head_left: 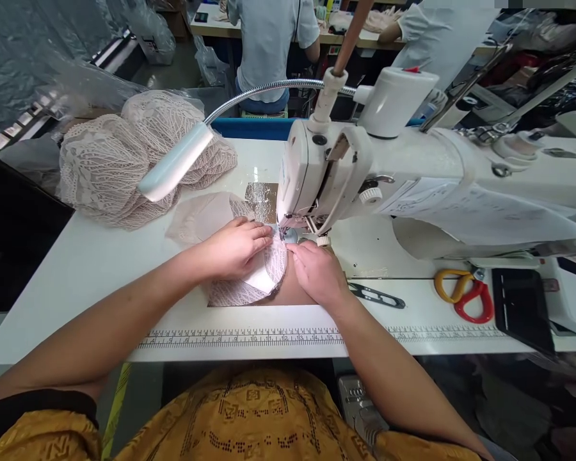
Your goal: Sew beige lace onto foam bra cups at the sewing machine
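Observation:
A white sewing machine (345, 173) stands on the white table (100, 269). Under its needle lies a pale lace piece (249, 291) with a white lining. My left hand (235, 246) lies flat on the lace just left of the needle, fingers stretched out and pressing it down. My right hand (317, 272) rests at the lace's right edge right below the presser foot, fingers curled and pinching the fabric.
A heap of lace pieces (120, 166) sits at the back left under a gooseneck lamp (175, 163). Thread snips (377, 296), red and yellow scissors (465, 296) and a black phone (521, 307) lie to the right. A ruler strip (249, 337) runs along the table's front edge. Other people work behind.

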Demonstrator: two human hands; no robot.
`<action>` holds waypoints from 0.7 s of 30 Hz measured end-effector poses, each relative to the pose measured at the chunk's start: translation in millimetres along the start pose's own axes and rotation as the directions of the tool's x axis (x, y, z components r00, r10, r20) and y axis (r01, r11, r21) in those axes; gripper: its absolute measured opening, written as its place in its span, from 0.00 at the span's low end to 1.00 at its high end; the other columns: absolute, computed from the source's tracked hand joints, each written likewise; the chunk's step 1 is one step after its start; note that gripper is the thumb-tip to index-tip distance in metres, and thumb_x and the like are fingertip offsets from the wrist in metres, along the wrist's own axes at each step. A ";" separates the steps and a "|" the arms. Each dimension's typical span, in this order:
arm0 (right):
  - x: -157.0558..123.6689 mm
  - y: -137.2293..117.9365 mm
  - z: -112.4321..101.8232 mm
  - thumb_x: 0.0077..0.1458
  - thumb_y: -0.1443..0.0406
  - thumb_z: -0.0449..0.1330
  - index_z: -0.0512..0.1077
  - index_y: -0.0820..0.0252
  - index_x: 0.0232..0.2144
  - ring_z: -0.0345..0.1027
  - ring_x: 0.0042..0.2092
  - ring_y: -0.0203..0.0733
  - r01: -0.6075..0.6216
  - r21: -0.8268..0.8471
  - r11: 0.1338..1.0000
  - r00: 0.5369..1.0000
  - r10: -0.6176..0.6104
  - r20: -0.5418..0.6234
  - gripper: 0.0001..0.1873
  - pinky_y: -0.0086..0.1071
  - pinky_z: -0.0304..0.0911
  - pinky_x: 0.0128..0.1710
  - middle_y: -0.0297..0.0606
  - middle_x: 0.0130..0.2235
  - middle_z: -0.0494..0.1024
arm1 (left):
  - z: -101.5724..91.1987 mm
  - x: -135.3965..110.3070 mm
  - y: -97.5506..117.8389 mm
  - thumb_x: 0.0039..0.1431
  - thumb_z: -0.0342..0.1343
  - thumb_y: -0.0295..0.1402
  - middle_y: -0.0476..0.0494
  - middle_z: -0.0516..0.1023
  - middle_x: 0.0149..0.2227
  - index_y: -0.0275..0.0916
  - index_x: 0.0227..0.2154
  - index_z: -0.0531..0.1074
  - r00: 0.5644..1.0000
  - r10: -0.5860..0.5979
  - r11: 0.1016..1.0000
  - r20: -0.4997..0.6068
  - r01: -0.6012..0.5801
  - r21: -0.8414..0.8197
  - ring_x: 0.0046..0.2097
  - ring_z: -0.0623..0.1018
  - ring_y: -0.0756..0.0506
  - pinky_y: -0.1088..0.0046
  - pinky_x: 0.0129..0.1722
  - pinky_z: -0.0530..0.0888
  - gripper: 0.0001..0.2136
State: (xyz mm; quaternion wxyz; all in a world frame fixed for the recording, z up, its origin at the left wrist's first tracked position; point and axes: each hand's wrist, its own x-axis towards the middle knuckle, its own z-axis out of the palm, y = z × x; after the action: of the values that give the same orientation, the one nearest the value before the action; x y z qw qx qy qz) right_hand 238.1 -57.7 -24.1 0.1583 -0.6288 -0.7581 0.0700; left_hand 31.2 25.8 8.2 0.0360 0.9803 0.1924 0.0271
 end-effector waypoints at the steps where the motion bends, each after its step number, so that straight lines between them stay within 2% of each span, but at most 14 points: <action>1: -1.0 0.6 0.0 0.60 0.71 0.49 0.76 0.60 0.49 0.73 0.42 0.44 0.000 0.015 1.000 1.000 0.000 -0.017 0.20 0.34 0.64 0.43 0.42 0.42 0.80 | 0.5 -0.7 4.4 0.61 0.47 0.29 0.32 0.73 0.55 0.30 0.51 0.72 0.999 0.013 1.000 -0.036 -0.012 0.014 0.54 0.73 0.38 0.56 0.56 0.64 0.18; 5: -4.0 0.0 -0.2 0.59 0.71 0.50 0.77 0.58 0.47 0.71 0.42 0.42 0.050 0.056 0.997 0.998 -0.047 -0.051 0.19 0.31 0.63 0.42 0.40 0.43 0.80 | 10.0 -1.0 19.0 0.65 0.47 0.32 0.35 0.78 0.44 0.32 0.44 0.75 0.990 0.040 0.999 -0.134 -0.040 0.007 0.46 0.74 0.40 0.57 0.52 0.65 0.14; 9: -4.3 -1.9 -0.8 0.58 0.72 0.51 0.78 0.56 0.44 0.69 0.40 0.41 0.084 0.013 0.996 0.996 -0.085 0.006 0.18 0.31 0.62 0.40 0.39 0.38 0.78 | 20.7 -1.4 21.1 0.65 0.47 0.34 0.36 0.76 0.38 0.34 0.41 0.75 0.979 0.023 0.999 -0.200 -0.031 -0.039 0.40 0.72 0.41 0.58 0.47 0.67 0.13; 14: -3.8 -2.4 -0.1 0.58 0.73 0.51 0.79 0.57 0.43 0.67 0.38 0.41 0.104 -0.026 0.994 0.994 -0.104 0.033 0.19 0.32 0.60 0.38 0.39 0.36 0.76 | 23.1 -3.3 17.9 0.64 0.49 0.35 0.37 0.74 0.36 0.34 0.41 0.75 0.978 0.002 0.997 -0.208 -0.017 -0.071 0.39 0.71 0.41 0.58 0.48 0.68 0.12; 21: -0.6 -0.8 4.1 0.60 0.73 0.49 0.77 0.57 0.48 0.66 0.37 0.41 0.121 -0.072 0.990 0.992 -0.119 0.035 0.21 0.32 0.58 0.35 0.39 0.36 0.76 | 23.9 -3.3 10.3 0.65 0.48 0.35 0.38 0.73 0.36 0.33 0.42 0.74 0.974 -0.018 0.997 -0.226 0.001 -0.072 0.38 0.71 0.42 0.59 0.48 0.68 0.13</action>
State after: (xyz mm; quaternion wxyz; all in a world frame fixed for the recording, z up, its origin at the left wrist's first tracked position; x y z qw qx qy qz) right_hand 236.1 -58.1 -27.8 0.1271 -0.5863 -0.7989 0.0419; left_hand 33.6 13.6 -15.0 0.0492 0.9679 0.1988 0.1455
